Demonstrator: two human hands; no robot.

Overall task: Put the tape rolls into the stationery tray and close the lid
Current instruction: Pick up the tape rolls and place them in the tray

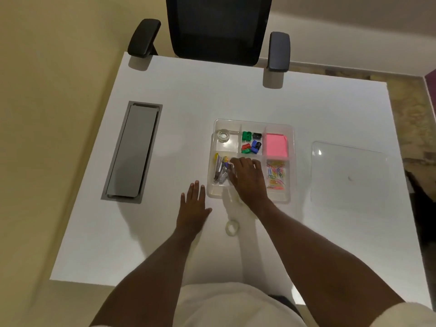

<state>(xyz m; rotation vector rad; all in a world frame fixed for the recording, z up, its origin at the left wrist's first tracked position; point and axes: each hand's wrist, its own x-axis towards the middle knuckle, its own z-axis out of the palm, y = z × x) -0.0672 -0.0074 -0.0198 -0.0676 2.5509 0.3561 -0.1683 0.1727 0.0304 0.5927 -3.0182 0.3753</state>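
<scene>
Seen from above on a white desk [236, 95]: clear plastic six-compartment stationery tray [291, 161], uncovered, with its clear plastic lid [349, 175] lying flat on the desk to the right, well apart from it. In the tray's far-left compartment, one clear tape roll [223, 135], flat on its side. A second clear tape roll [232, 227] outside the tray, on the desk near its front edge, between the two forearms. Right hand [247, 179] palm down over the tray's near middle compartment, fingers slightly spread and reaching toward the near-left compartment; impossible to tell whether anything is pinched beneath the palm. Left hand [194, 204] flat on the desk just beside the tray's near-left corner, fingers extended and apart, holding nothing. In the near-left compartment, metal staplers and clips [220, 172]; in the far middle one, green, blue, red and black small plastic items [252, 142]; in the far right, pink sticky notes [276, 145]; in the near right, multicoloured paper clips [276, 173]. Left of the tray, well apart, a long grey rectangular cable hatch [132, 152] set into the desk. At the far edge, a black mesh-backed office chair [218, 27] with padded armrests
</scene>
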